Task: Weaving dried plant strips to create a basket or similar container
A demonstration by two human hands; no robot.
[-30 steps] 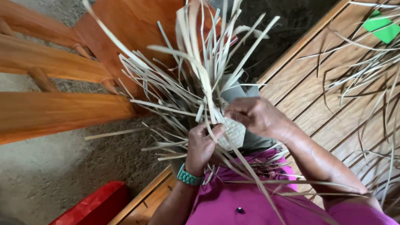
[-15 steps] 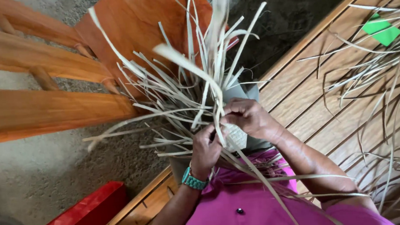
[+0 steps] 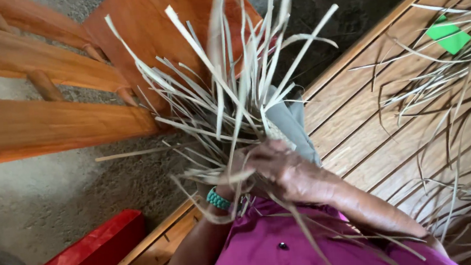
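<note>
From the head camera, your right hand [image 3: 284, 171] and left hand [image 3: 226, 187] both close around the half-woven bundle of pale palm strips [image 3: 233, 104], held at your chest above the wooden plank floor [image 3: 370, 115].

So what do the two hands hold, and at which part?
Both hands, right hand and left hand, grip a bundle of pale flat straw-like strips at its woven lower end; the loose ends fan upward.
</note>
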